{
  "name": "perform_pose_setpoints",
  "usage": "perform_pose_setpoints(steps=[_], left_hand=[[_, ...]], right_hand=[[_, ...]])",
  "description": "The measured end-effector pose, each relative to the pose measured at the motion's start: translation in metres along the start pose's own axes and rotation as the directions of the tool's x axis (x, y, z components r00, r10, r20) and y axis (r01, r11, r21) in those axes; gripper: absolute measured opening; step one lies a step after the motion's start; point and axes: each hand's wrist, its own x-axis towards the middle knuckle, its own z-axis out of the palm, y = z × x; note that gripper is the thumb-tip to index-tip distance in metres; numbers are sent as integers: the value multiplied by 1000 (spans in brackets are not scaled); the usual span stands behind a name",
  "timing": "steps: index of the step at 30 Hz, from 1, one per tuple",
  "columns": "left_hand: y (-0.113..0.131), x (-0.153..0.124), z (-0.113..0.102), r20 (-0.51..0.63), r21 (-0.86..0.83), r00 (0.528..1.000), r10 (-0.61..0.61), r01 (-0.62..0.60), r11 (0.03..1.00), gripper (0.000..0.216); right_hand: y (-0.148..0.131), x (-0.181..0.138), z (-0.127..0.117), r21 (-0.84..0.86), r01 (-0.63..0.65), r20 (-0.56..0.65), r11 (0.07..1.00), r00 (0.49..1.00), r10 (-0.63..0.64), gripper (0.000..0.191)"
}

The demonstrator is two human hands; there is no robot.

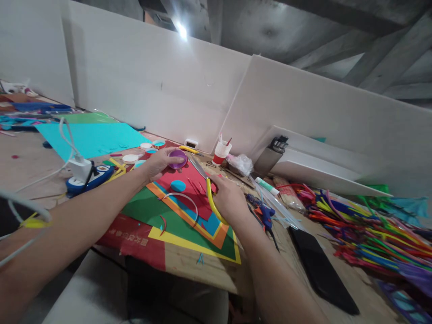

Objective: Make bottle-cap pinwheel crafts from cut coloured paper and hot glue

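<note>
My left hand [162, 160] pinches the purple piece [178, 159] over the red paper [165, 180]; my right hand [230, 198] grips the scissors [209, 191], blades [199, 167] just beside the piece. For control, I should steady the piece and keep my left hand clear.

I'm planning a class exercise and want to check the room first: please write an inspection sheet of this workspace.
Surface: brown table, red covering on part of its front edge, layered coloured sheets on top.
Job's things: round purple piece; yellow-handled scissors.
Clutter: paper scraps near the front; glue gun and coloured pipe cleaners to the right.
Grips: left grip holds the purple piece; right grip holds the scissors.
Cables: white cable by a white adapter, left.
Surroundings: white panels behind, concrete ceiling above.
</note>
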Motion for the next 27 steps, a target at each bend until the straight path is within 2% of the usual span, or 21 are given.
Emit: perform_pose_setpoints(steps=[14, 20, 27], left_hand=[[0, 0, 0, -28, 25, 999, -20, 20, 999, 29], [1, 0, 0, -41, 44, 999, -13, 15, 999, 30], [0, 0, 0, -47, 64, 999, -20, 23, 998, 28]], right_hand=[[2, -1, 4, -74, 12, -9, 997, 1000, -13, 40], [2, 0, 3, -96, 2, 27, 995, 1000, 1, 42], [3, 0, 4, -94, 5, 1, 996, 1000, -5, 38]])
